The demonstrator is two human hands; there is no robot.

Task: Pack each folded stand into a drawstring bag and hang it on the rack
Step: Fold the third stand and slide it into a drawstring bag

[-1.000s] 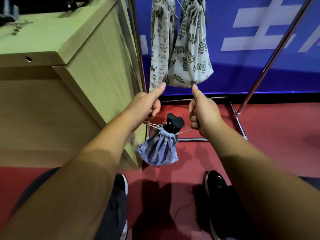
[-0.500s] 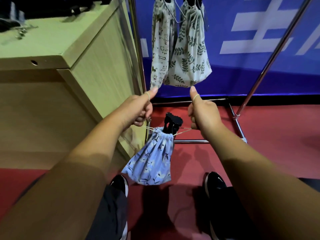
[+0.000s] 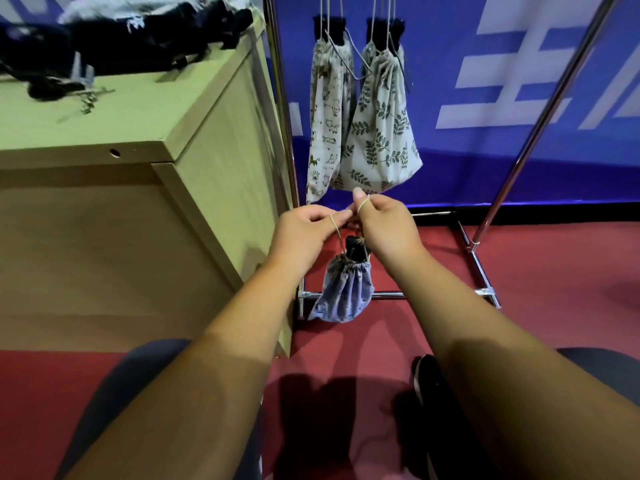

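A small blue drawstring bag [image 3: 346, 292] hangs below my hands with the black top of a folded stand [image 3: 356, 249] poking out of its gathered mouth. My left hand [image 3: 304, 233] and my right hand [image 3: 384, 226] are close together above it, each pinching a loop of the tan drawstring [image 3: 335, 225]. Two packed bags hang from the metal rack [image 3: 540, 109] behind: a cat-print bag [image 3: 327, 123] and a leaf-print bag [image 3: 381, 133], each with a black stand top showing.
A light wooden cabinet [image 3: 214, 174] stands at the left, right beside the rack's left pole. Dark stands and loose bags [image 3: 138, 32] lie on its top. The rack's base bars [image 3: 481, 265] sit on red floor. A blue banner is behind.
My hands came together from about a bag's width apart and rose slightly, so the drawstrings now run up steeply. The bag's mouth has drawn tighter. The camera tilted up, showing the hung bags' tops.
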